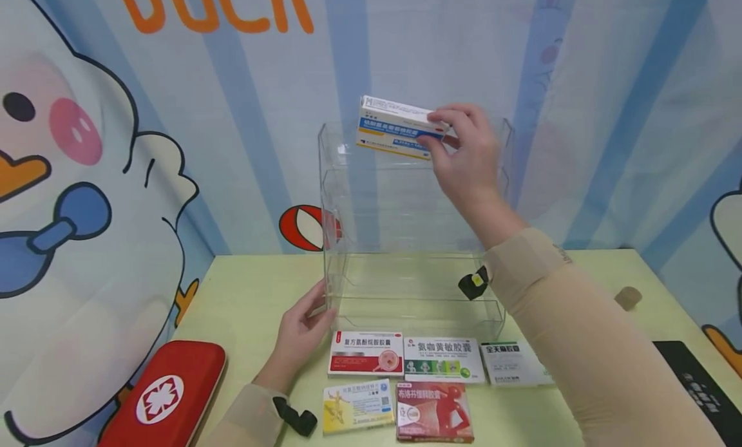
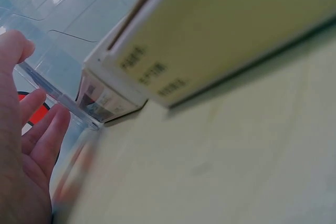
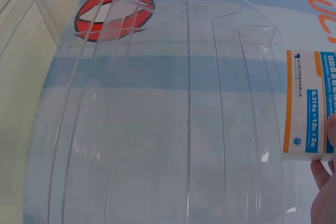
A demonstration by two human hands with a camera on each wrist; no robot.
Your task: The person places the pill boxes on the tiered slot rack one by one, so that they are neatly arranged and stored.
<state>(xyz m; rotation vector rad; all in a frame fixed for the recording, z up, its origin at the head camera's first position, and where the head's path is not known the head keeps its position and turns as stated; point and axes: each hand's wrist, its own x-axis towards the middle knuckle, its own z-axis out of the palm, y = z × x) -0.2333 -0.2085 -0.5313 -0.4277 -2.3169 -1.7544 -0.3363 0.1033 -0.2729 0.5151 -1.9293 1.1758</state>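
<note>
The right hand is closed at thumb and fingers, and by it a white-and-blue box is pinched at one end; the left hand, fingers loosely extended, is rested against the lower left side of the clear rack. The box is held up by the rack's top, slightly tilted, well above the left hand; whether the rack is touched by it cannot be told. Its right end is covered by the fingers, and in the right wrist view both are cut off. Below, five boxes are laid in two rows on the table, the rightmost partly hidden by the right sleeve. Farther out, a red case and a black object are cropped by the frame. The left wrist view is partly blurred.
</note>
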